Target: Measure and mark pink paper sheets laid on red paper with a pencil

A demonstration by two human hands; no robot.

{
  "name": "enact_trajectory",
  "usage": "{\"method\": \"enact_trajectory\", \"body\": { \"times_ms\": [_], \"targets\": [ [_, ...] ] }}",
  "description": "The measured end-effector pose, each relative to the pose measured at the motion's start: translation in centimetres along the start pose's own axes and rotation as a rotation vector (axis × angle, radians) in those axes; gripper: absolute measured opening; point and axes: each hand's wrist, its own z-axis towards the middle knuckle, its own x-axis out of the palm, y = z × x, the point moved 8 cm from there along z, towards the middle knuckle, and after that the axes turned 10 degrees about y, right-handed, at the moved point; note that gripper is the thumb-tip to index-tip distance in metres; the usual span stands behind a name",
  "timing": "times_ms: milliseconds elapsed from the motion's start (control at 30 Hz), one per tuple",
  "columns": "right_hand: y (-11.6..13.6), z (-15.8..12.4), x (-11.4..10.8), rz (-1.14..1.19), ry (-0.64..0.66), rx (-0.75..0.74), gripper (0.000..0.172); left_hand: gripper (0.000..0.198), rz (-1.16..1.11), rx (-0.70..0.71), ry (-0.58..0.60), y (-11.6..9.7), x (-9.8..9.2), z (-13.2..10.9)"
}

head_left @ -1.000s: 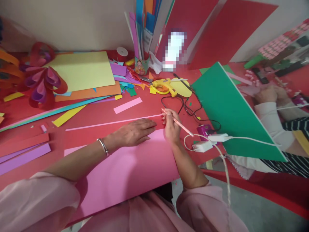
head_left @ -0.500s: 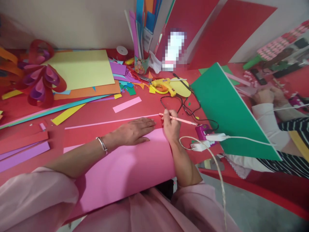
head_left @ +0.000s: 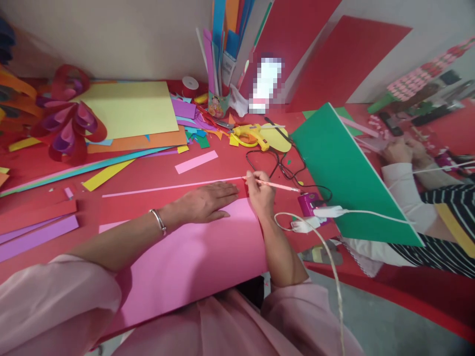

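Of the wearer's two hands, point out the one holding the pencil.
The right hand: it grips the pencil. The left hand, with a bracelet at its wrist, lies flat on paper.

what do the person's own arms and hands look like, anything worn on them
Both hands are gloveless. The left hand has a shiny silver-coloured bracelet at its wrist; none shows on the wrist of the right hand. The left sleeve and right sleeve are loose, dusty pink fabric, leaving the forearms bare.

The pencil (head_left: 279, 186) is held in the right hand (head_left: 261, 195). Behind it, the glue gun (head_left: 254, 134) is set left of the board (head_left: 345, 178).
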Motion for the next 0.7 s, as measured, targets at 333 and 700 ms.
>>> {"method": "enact_trajectory", "body": {
  "times_ms": [333, 700],
  "targets": [
    [0.62, 0.14, 0.06, -0.077, 0.029, -0.051, 0.035, 0.064, -0.028, 0.021, -0.018, -0.17, -0.39, 0.22],
    [0.71, 0.22, 0.13, -0.080, 0.035, -0.051, 0.034, 0.063, 0.007, 0.032, -0.023, -0.15, -0.26, 0.25]
  ]
}}
